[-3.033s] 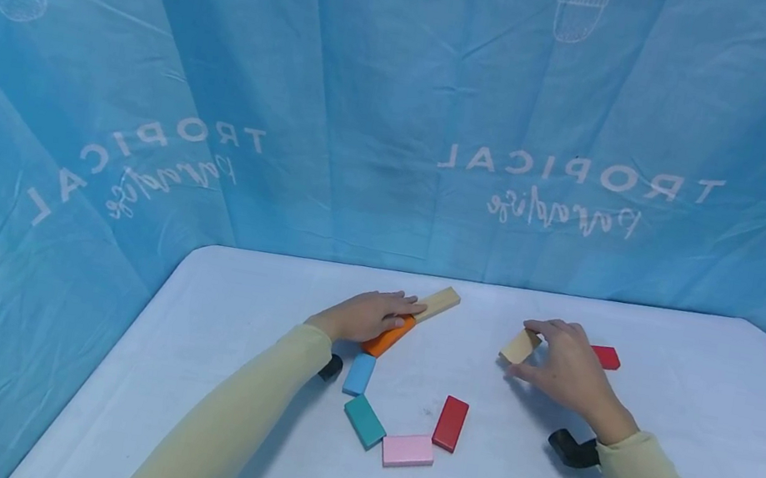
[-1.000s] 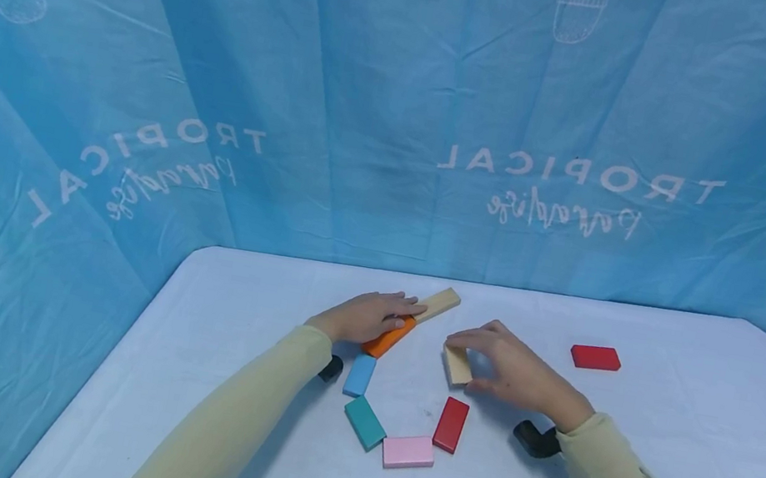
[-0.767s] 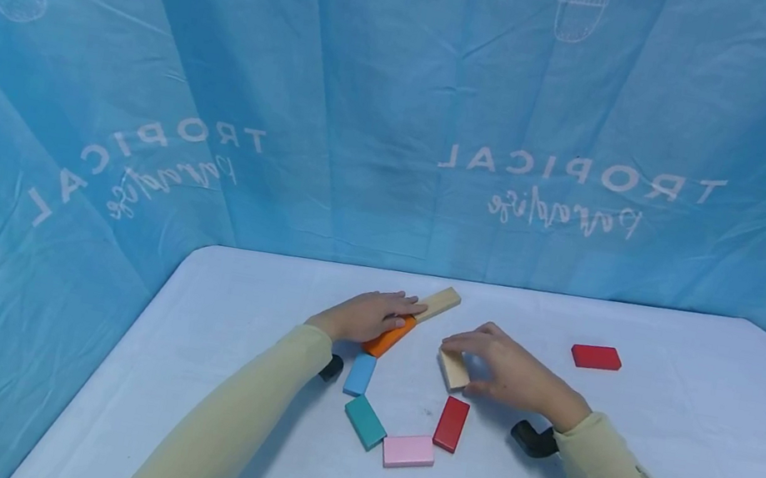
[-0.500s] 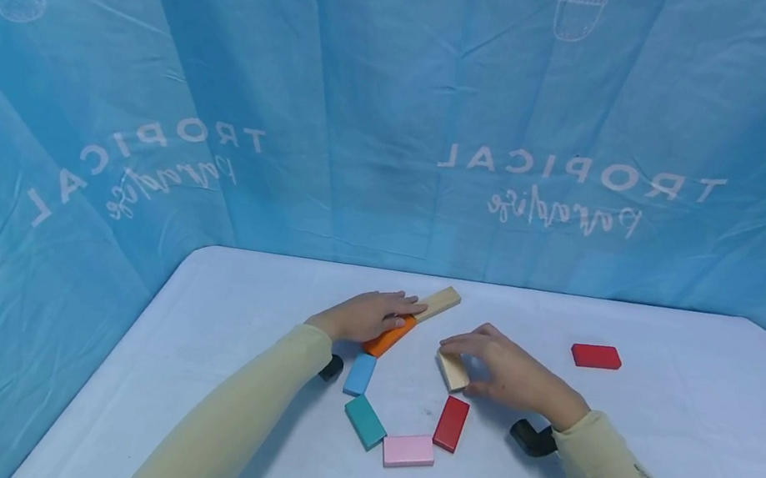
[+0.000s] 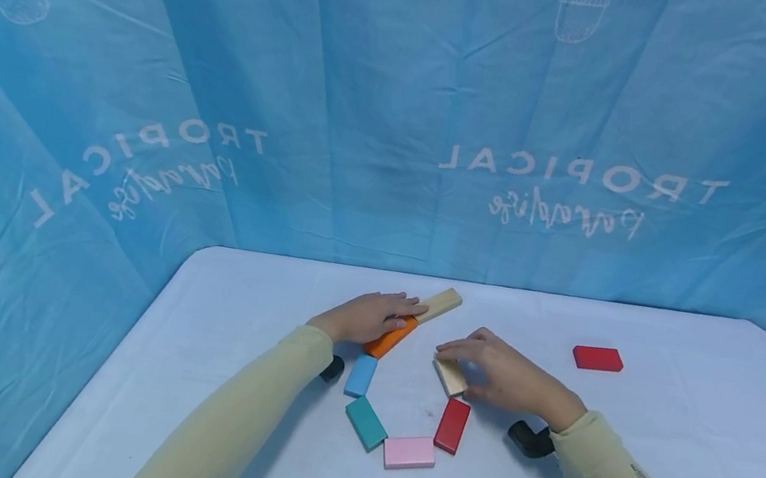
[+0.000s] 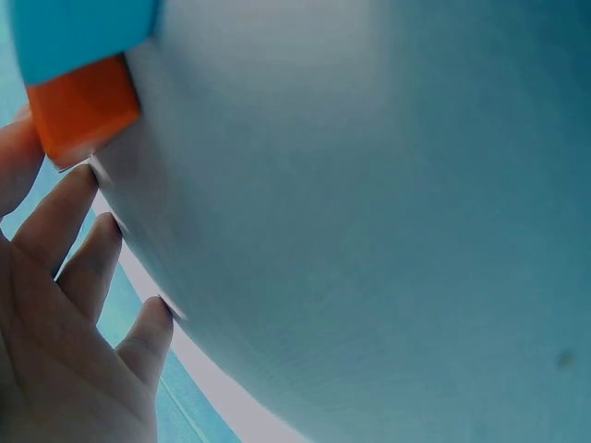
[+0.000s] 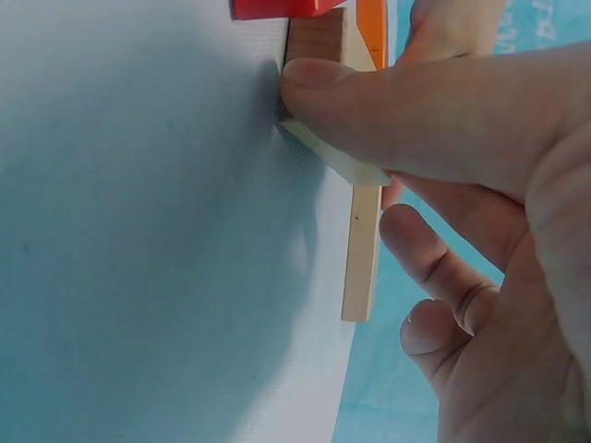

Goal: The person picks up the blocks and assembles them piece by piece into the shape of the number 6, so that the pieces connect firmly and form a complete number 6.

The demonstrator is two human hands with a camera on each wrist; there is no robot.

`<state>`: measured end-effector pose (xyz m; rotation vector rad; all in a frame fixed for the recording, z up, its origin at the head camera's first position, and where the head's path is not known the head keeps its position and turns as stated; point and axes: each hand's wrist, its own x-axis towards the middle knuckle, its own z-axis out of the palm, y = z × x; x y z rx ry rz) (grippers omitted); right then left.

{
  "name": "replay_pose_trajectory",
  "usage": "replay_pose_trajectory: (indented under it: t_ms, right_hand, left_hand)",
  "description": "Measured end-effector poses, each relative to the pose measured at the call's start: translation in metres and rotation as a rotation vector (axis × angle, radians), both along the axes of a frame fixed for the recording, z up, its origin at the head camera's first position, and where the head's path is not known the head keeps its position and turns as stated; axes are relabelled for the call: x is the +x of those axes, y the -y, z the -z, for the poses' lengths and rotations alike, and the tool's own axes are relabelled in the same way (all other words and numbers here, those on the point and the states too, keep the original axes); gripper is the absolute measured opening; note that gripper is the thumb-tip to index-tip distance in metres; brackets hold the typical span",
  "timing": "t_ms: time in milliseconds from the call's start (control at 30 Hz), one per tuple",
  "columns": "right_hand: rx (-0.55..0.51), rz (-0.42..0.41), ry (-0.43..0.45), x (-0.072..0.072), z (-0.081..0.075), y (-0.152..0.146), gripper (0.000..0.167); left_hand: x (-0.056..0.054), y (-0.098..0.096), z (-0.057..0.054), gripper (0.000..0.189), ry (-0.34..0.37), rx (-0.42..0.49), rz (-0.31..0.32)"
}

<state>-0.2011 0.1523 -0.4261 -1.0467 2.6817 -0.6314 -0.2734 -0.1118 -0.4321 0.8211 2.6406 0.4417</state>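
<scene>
My right hand (image 5: 508, 374) pinches a plain wooden block (image 5: 449, 375) between thumb and fingers. The block lies flat or nearly so, its near end by a red block (image 5: 451, 426). In the right wrist view my thumb presses along the side of that wooden block (image 7: 316, 39). My left hand (image 5: 370, 317) rests at an orange block (image 5: 387, 341), fingers extended and spread toward another plain wooden block (image 5: 442, 304). The left wrist view has those fingertips at the tabletop beside the orange block (image 6: 88, 111).
A blue block (image 5: 361, 376), a teal block (image 5: 366, 423) and a pink block (image 5: 410, 452) continue the curved row toward the red one. Another red block (image 5: 598, 359) lies apart at the back right. A blue curtain (image 5: 405, 107) hangs behind the white table (image 5: 253, 285).
My right hand has brought the wooden block leftward and nearer from beside the far red block, turned it, and lowered it by the near red block. My left hand has stayed put.
</scene>
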Motion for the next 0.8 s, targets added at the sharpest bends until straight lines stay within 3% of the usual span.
replay_pose_trajectory:
  t_ms: [800]
  right_hand:
    - [0.013, -0.046, 0.039, -0.0020, 0.0017, 0.0014, 0.060]
  left_hand:
    - [-0.0016, 0.0013, 0.0034, 0.047, 0.003, 0.008, -0.016]
